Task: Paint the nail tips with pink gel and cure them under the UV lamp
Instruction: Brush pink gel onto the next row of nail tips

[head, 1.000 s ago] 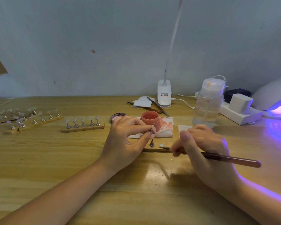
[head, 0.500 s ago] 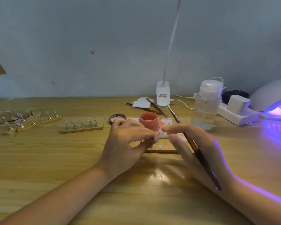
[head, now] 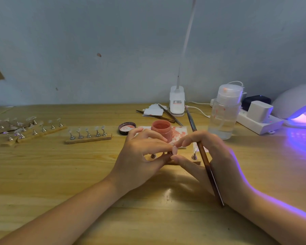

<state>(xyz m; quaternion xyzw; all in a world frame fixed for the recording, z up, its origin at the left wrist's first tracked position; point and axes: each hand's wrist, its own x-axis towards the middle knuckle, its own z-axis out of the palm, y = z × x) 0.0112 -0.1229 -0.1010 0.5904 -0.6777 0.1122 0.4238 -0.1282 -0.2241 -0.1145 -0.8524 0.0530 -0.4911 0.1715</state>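
Glossy wooden table (head: 51, 174), metal stands (head: 194, 156).

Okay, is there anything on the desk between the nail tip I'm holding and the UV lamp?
Yes. Between the nail tip and the UV lamp at far right stand the clear pump bottle and the white power strip with its plug; the brush crosses there too.

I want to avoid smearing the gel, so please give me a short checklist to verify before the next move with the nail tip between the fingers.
1. Nail tip held firmly: ok, the left hand and right hand both pinch it.
2. Brush kept away from the tip: ok, it is tucked in the right hand and its bristle end points away toward the wall.
3. Pink gel jar open and upright: ok, its lid lies beside it.
4. UV lamp switched on: ok, it glows violet.
5. Gel coat even on the tip: cannot tell, too small.
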